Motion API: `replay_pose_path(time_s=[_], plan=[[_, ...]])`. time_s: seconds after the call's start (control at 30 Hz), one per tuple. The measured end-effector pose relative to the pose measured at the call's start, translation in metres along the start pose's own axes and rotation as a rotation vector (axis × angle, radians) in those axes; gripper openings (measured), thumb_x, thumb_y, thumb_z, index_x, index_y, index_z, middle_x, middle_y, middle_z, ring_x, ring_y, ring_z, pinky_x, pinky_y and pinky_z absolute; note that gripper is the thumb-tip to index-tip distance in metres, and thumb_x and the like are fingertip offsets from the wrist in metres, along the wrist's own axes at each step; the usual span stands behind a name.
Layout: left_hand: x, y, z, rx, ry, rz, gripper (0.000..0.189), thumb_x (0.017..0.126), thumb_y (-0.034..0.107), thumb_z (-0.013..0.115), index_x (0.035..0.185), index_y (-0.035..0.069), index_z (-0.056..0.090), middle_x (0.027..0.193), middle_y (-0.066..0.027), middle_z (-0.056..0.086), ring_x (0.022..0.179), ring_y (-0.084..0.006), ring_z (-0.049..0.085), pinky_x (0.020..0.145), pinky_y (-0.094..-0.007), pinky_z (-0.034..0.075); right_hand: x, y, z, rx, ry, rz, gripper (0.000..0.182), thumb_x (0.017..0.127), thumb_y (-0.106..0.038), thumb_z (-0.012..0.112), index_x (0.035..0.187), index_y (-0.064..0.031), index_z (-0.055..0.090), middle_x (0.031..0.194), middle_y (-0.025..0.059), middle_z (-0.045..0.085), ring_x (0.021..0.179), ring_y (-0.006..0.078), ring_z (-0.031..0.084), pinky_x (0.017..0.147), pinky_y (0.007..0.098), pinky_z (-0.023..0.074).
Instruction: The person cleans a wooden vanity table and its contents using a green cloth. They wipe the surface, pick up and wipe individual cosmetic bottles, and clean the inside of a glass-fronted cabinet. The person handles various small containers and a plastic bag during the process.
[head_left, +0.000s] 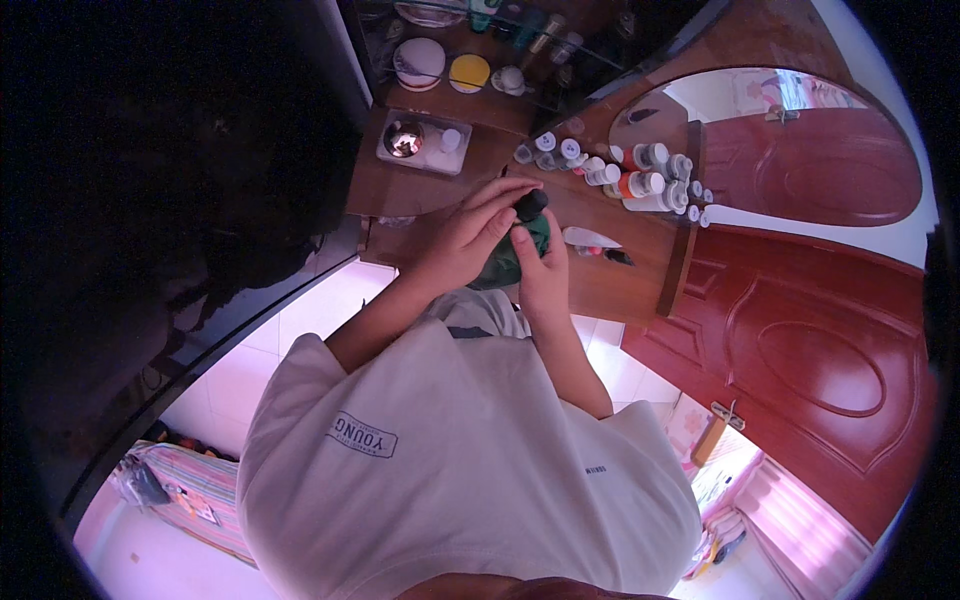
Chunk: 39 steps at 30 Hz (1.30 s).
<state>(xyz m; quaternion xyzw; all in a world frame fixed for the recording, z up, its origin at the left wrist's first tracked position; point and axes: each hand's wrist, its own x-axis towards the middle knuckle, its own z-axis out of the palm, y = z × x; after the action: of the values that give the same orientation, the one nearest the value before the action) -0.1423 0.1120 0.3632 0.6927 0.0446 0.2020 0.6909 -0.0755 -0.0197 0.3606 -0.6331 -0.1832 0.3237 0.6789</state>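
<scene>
My left hand (480, 229) is at the black cap (531, 204) of a small container, its fingers bent over and beside the cap. Close on the right, my right hand (544, 274) grips the container's lower part, thumb in front. Dark green material, which looks like cloth, (501, 268) shows between the hands and hangs below the left one; the container's body is mostly hidden by it and the fingers. Both hands are above the front of a wooden dresser top (645, 262). To the right of them lie a white tube (589, 238) and a small item with a black end (619, 256).
Several white-capped bottles (643, 184) stand below the oval mirror (810, 165). A clear plastic tray (448, 166) with a shiny round object is at the back left. Jars (470, 73) stand on a shelf. A dark glossy panel (187, 262) borders the left; a red door (810, 360), the right.
</scene>
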Motion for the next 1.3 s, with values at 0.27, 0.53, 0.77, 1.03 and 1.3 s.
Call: replay_pose_path(time_s=[0.27, 0.53, 0.77, 1.03, 1.3], plan=[[-0.003, -0.014, 0.010, -0.396, -0.022, -0.101, 0.043, 0.103, 0.034, 0.034, 0.122, 0.000, 0.053, 0.135, -0.0142, 0.049, 0.126, -0.0260, 0.047, 0.109, -0.0374, 0.030, 0.001, -0.005, 0.001, -0.724, 0.081, -0.319, 0.036, 0.082, -0.010, 0.070, 0.114, -0.0020, 0.058, 0.105, 0.0160, 0.064, 0.096, 0.0231, 0.063, 0.084, 0.0321, 0.0472], [0.008, -0.012, 0.014, -0.312, 0.010, 0.015, 0.048, 0.102, 0.042, 0.032, 0.117, 0.002, 0.055, 0.135, -0.0176, 0.050, 0.126, -0.0280, 0.047, 0.108, -0.0396, 0.032, 0.001, -0.001, 0.012, -0.318, 0.091, -0.210, 0.036, 0.087, -0.017, 0.066, 0.117, -0.0030, 0.053, 0.104, 0.0171, 0.063, 0.096, 0.0255, 0.063, 0.081, 0.0352, 0.0481], [0.009, -0.002, 0.011, -0.334, -0.090, -0.004, 0.042, 0.098, 0.036, 0.044, 0.121, 0.002, 0.055, 0.135, -0.0194, 0.049, 0.131, -0.0296, 0.043, 0.111, -0.0419, 0.028, 0.006, -0.012, 0.002, -0.700, 0.017, -0.395, 0.033, 0.081, -0.015, 0.069, 0.109, -0.0029, 0.057, 0.102, 0.0217, 0.062, 0.094, 0.0389, 0.063, 0.078, 0.0384, 0.0493], [0.014, 0.003, 0.003, -0.597, -0.304, 0.046, 0.042, 0.095, 0.022, 0.041, 0.130, 0.001, 0.051, 0.142, -0.0154, 0.046, 0.135, -0.0267, 0.039, 0.112, -0.0382, 0.027, 0.000, -0.008, -0.009, -0.141, -0.138, -0.085, 0.035, 0.082, -0.022, 0.075, 0.105, -0.0034, 0.056, 0.091, 0.0010, 0.059, 0.083, 0.0107, 0.056, 0.074, 0.0253, 0.0451], [0.016, -0.002, 0.013, -0.309, 0.023, 0.069, 0.034, 0.098, 0.028, 0.044, 0.114, 0.002, 0.059, 0.123, -0.0135, 0.056, 0.118, -0.0213, 0.050, 0.104, -0.0342, 0.035, -0.003, -0.019, 0.007, -0.146, -0.041, -0.068, 0.035, 0.085, -0.025, 0.072, 0.105, -0.0008, 0.057, 0.096, 0.0042, 0.063, 0.092, 0.0151, 0.057, 0.082, 0.0286, 0.0457]])
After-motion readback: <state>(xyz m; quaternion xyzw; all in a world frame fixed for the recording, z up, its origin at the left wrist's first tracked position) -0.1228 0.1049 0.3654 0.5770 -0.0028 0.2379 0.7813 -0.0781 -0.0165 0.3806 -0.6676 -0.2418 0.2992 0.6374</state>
